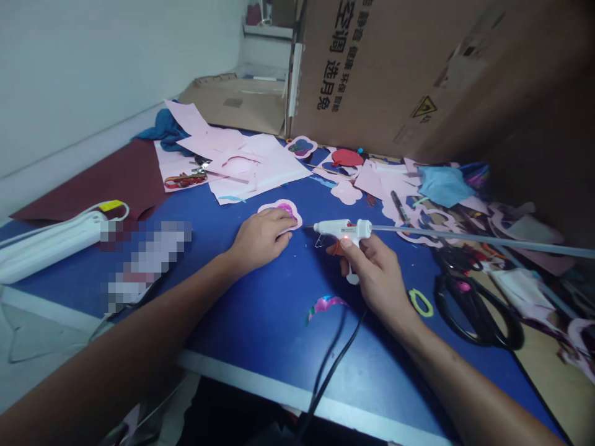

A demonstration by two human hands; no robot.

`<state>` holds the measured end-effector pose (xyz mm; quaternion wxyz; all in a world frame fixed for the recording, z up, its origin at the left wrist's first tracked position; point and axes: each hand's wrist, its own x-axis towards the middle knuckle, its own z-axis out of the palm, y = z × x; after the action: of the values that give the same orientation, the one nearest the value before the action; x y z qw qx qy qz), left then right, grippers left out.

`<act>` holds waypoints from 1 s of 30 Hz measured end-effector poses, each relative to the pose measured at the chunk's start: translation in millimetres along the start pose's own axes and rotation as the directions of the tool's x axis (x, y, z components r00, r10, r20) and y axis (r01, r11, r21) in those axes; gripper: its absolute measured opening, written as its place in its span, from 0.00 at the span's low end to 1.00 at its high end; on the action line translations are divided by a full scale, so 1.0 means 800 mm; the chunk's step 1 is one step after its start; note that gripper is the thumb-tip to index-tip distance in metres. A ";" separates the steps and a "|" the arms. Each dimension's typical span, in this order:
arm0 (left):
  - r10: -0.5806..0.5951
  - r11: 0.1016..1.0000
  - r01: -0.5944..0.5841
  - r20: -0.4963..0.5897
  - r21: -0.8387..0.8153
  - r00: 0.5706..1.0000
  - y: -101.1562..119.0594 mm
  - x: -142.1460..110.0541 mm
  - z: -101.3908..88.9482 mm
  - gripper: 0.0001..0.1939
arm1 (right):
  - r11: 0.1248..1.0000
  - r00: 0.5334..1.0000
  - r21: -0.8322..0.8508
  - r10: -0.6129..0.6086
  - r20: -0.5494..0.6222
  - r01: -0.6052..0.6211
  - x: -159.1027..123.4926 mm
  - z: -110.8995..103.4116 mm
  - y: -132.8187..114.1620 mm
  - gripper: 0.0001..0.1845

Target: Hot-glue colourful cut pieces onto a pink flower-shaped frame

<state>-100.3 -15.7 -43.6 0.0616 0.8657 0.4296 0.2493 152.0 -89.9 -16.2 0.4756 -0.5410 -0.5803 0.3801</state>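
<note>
In the head view, my right hand [379, 269] is wrapped round a white hot glue gun [341, 230] with an orange trigger. Its nozzle points left, a small red light glows on its body, and a long clear glue stick [465, 238] juts from its back. My left hand [264, 235] lies over a pink flower-shaped paper cutout [298, 217] on the blue table, fingers stretched across it. Shiny purple material shows on the cutout beside those fingers. The nozzle is just right of the cutout, apart from it. Below lies a curved shiny scrap [328, 303].
Black-handled scissors [478, 310] and a yellow-green ring [421, 302] lie right of my right hand. Pink paper sheets [264, 167] and scraps cover the back. A cardboard box [395, 74] stands behind. The gun's black cord [334, 359] crosses the front edge; a white power strip [56, 244] lies left.
</note>
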 end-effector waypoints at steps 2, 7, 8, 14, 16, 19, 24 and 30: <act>0.013 1.000 -0.014 0.027 0.021 1.000 0.001 0.002 -0.004 0.18 | 1.000 1.000 -0.007 0.002 0.004 -0.002 0.000 -0.001 -0.001 0.23; -0.010 0.996 0.000 0.107 0.093 0.994 0.010 0.011 -0.015 0.18 | 1.000 1.000 -0.012 -0.004 0.005 0.004 -0.002 -0.003 -0.005 0.23; -0.019 0.994 0.006 0.116 0.106 0.993 0.011 0.013 -0.016 0.19 | 1.000 1.000 -0.012 -0.007 0.004 0.007 -0.002 -0.003 -0.005 0.23; -0.105 0.992 0.101 0.054 0.073 0.993 0.015 0.012 -0.011 0.19 | 1.000 1.000 -0.014 -0.018 0.014 0.019 -0.002 -0.003 -0.009 0.24; -0.133 0.989 0.131 0.034 0.063 0.991 0.014 0.011 -0.009 0.18 | 1.000 0.999 -0.015 -0.024 0.026 0.024 0.000 -0.004 -0.010 0.24; -0.167 0.985 0.166 0.011 0.055 0.986 0.014 0.011 -0.008 0.17 | 0.999 0.999 -0.031 -0.030 0.037 0.032 0.005 -0.005 -0.013 0.24; -0.202 0.979 0.202 -0.002 0.040 0.979 0.015 0.013 -0.009 0.14 | 0.997 0.998 -0.058 -0.038 0.047 0.041 0.012 0.000 -0.013 0.23; -0.175 0.984 0.175 0.021 -0.021 0.984 0.015 0.010 -0.011 0.14 | 0.999 0.999 -0.031 -0.018 0.038 0.019 0.008 0.003 -0.007 0.23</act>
<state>-91.5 -17.9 -29.0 0.0971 0.8262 0.5005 0.2397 148.9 -84.3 -10.8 0.4593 -0.5357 -0.6001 0.3767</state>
